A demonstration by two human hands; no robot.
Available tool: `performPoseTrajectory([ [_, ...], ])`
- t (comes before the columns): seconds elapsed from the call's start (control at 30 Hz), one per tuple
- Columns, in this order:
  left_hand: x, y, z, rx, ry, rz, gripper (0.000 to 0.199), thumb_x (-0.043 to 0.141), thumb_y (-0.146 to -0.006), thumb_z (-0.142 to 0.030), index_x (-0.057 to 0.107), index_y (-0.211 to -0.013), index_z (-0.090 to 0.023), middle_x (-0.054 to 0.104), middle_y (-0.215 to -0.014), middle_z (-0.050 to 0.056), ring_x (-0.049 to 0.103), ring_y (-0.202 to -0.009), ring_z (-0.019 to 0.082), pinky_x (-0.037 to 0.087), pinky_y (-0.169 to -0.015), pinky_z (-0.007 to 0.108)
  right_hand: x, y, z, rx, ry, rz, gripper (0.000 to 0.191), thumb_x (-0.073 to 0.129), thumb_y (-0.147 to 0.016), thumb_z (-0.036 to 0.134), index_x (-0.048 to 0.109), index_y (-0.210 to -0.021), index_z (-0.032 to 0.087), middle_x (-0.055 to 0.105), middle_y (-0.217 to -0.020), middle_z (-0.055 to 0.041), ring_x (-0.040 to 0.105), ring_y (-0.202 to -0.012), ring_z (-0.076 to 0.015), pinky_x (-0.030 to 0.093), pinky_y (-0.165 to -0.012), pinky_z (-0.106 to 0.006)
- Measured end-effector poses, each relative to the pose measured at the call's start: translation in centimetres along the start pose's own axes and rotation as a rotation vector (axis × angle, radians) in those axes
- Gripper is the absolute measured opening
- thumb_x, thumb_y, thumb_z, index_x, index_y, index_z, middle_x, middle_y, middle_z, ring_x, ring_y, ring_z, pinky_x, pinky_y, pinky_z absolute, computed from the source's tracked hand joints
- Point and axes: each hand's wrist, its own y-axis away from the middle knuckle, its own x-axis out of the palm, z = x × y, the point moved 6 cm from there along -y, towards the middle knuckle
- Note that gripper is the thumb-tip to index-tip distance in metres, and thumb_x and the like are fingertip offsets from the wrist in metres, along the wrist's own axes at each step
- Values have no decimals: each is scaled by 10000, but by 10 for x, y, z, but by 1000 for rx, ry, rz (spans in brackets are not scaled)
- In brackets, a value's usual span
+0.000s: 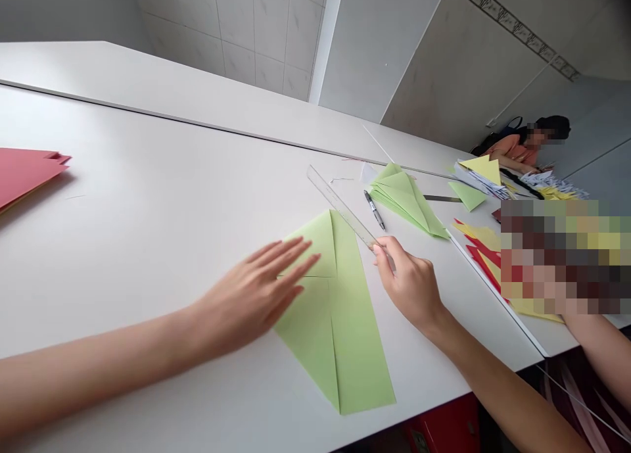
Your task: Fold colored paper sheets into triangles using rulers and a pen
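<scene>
A partly folded green paper [359,334] lies on the white table in front of me, with flaps folded in on its left side. My left hand [276,282] is over the paper's left part, palm down with its fingers stretched out; its fingertips are slightly blurred. To the right of the paper, my right hand [411,279] grips one end of a clear ruler [340,203] between thumb and fingers. The ruler slants up to the left, across the paper's top right corner. Just beyond my right hand lies a pen [374,211].
Folded green papers [407,196] are stacked behind the pen. Pink folded papers [29,177] lie at the table's far left. Red and yellow papers [486,256] sit at the right beside another person's arm [599,354]. A person [522,147] sits at the far right behind more papers.
</scene>
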Motion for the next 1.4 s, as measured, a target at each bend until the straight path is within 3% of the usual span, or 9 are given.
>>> performPoseTrajectory([
  [0.13,24,3,28,-101,-30,78,562,312,-1025,-466,296,-1500,-165,301,-1533,116,327,-1406,277,309,-1148,471,5,-1,-3,-15,101,32,337,372,-987,247,679,-893,146,467,-414,48,378,-335,-93,197,-405,-242],
  [0.3,34,11,23,-192,-54,42,668,244,-1003,-565,306,-1496,-119,313,-1529,123,323,-1409,289,267,-1172,462,8,-3,19,-88,166,96,351,391,-929,124,710,-1071,84,519,-428,17,396,-350,-90,177,-407,-246],
  [0.5,27,10,26,-287,-77,-34,728,228,-983,-563,537,-1259,35,499,-1336,283,371,-1355,405,303,-1132,541,14,0,78,-125,315,482,474,511,-779,-19,652,-1223,67,573,-468,-10,493,-380,-116,177,-369,-247],
  [0.7,23,3,44,-285,-21,-51,421,240,-990,-375,536,-1083,-90,521,-1290,206,449,-1304,316,445,-1044,465,30,-7,118,-161,197,536,335,469,-912,90,661,-1185,72,655,-724,-89,625,-626,-165,387,-440,-237],
  [0.87,22,6,47,-336,-10,-64,330,266,-982,-308,460,-1161,-108,529,-1225,186,583,-1112,284,540,-883,443,37,-12,109,-120,-51,603,501,321,-1008,309,428,-1433,66,660,-982,-139,639,-788,-228,529,-622,-354],
  [1.0,22,6,46,-330,-19,-33,394,275,-999,-343,464,-1250,-105,478,-1323,199,558,-1169,300,525,-913,446,29,-6,93,-187,-305,587,507,353,-997,383,477,-1406,108,631,-1058,-128,589,-986,-249,520,-840,-408],
  [1.17,32,5,45,-217,-17,85,513,200,-1037,-404,297,-1492,-188,358,-1522,72,301,-1424,238,307,-1164,420,33,11,66,-314,-490,675,711,445,-944,558,319,-1498,130,302,-1558,-129,251,-1435,-273,226,-1187,-451],
  [1.27,34,6,46,-223,-39,116,628,266,-1012,-532,164,-1540,-207,231,-1570,75,224,-1450,268,254,-1181,458,40,19,55,-321,-570,777,824,419,-925,637,127,-1546,180,64,-1622,-36,39,-1495,-204,40,-1229,-406],
  [1.4,32,6,44,-252,-70,125,725,324,-980,-596,69,-1549,-225,141,-1588,82,198,-1454,280,240,-1184,456,42,21,54,-284,-560,793,812,385,-938,629,80,-1547,185,3,-1615,1,-22,-1494,-172,-5,-1229,-384],
])
